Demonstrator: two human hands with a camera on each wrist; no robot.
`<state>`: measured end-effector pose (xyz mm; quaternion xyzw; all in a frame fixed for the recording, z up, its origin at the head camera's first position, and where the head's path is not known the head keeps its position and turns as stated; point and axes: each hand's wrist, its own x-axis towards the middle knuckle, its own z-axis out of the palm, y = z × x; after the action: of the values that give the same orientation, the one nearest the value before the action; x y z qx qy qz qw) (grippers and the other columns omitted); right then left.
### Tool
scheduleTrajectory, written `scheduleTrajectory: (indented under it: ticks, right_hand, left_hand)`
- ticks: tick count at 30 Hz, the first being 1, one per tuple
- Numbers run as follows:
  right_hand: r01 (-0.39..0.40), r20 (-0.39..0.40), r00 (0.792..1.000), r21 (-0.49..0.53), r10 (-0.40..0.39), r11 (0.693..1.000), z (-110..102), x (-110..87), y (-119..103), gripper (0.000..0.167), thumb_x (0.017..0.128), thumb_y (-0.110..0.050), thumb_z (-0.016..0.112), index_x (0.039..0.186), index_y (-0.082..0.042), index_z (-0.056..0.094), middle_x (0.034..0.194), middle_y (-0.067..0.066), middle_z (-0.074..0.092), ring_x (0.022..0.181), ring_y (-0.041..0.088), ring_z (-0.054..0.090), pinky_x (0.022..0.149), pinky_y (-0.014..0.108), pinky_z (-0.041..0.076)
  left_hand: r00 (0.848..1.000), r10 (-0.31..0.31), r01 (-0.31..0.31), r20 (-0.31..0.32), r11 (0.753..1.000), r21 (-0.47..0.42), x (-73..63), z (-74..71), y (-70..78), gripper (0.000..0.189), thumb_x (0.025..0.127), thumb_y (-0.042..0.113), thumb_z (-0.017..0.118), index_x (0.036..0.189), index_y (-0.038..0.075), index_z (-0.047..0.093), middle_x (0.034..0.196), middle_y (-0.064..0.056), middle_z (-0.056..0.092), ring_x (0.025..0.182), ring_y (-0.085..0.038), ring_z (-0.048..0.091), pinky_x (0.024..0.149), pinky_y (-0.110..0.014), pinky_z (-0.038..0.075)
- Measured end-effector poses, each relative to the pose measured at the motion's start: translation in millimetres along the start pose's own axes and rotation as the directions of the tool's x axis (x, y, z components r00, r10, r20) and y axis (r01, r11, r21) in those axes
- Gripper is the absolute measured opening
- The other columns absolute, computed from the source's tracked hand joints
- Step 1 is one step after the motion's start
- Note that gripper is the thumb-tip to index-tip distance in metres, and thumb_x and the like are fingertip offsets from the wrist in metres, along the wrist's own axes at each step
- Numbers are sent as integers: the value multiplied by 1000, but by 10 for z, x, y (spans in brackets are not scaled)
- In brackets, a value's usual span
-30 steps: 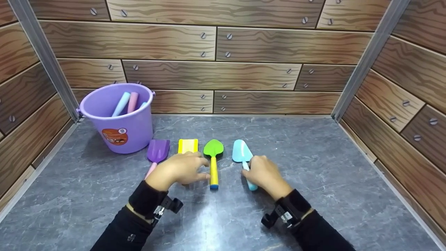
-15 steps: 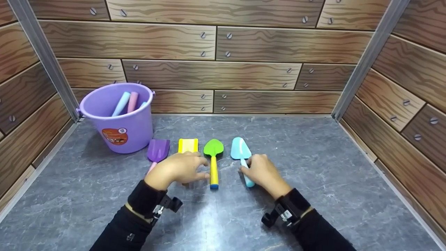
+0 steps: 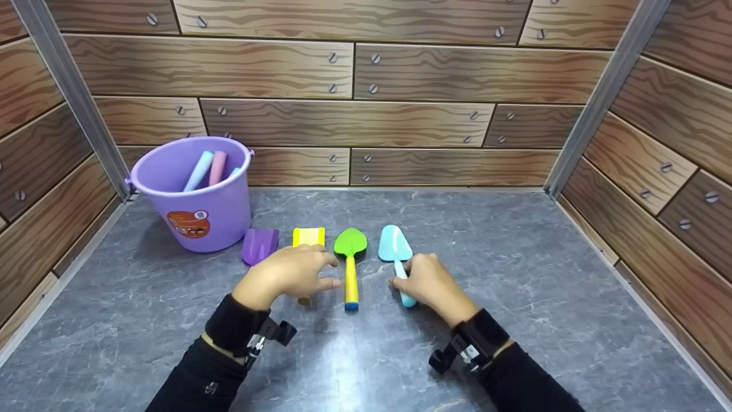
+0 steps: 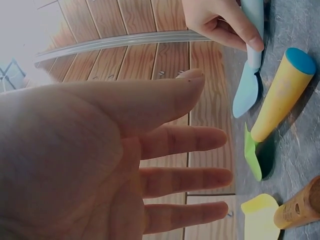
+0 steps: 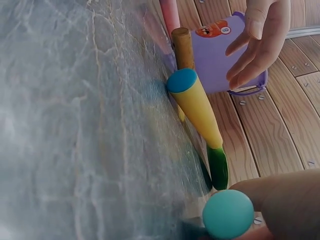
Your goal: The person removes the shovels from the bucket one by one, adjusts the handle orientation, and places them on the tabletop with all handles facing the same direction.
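My right hand [image 3: 432,283] grips the handle of a light blue toy trowel [image 3: 394,243] lying at the right end of a row of toy shovels. The round end of that handle [image 5: 228,214] shows large in the right wrist view. My left hand [image 3: 291,272] hovers with extended fingers over a yellow shovel [image 3: 309,236], hiding most of its brown handle [image 4: 300,205]. Between the hands lies a trowel with a green blade [image 3: 350,243] and a yellow handle [image 4: 284,97]. A purple shovel [image 3: 260,246] lies left of them, its pink handle covered by my left hand in the head view.
A purple bucket [image 3: 223,217] stands at the back left, with light blue and pink handles [image 3: 218,167] sticking up inside it. Wood-patterned walls [image 3: 423,74] with metal corner strips enclose the grey marbled surface [image 3: 514,240] at the back and sides.
The light blue trowel has shifted slightly away and to the left, with my right hand on its handle. My left hand has drifted a little left.
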<state>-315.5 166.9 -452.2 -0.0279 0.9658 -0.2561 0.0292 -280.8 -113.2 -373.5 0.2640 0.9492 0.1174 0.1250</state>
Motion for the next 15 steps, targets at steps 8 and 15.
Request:
scheduleTrajectory:
  ticks: [8, 15]
  right_hand:
    - [-14, -8, 1000, 9, 14, 1000, 11, 0, -3, 23, 99, -26, 95, 94, -5, 88, 86, 5, 79, 63, 10, 63, 55, 21, 50]
    - [-16, -28, 999, 41, 17, 999, 24, -8, 4, 24, 99, -23, 94, 86, -6, 85, 81, 5, 78, 60, 10, 64, 54, 23, 57]
  left_hand:
    - [1000, -7, 7, 13, 1000, -10, 2, -7, 4, 51, 119, 38, 69, 157, 4, 71, 169, -23, 65, 159, -44, 62, 135, -65, 50]
    - [1000, -7, 7, 15, 1000, -8, 10, -3, -5, 52, 119, 39, 69, 158, 4, 70, 170, -23, 64, 160, -45, 61, 135, -66, 49]
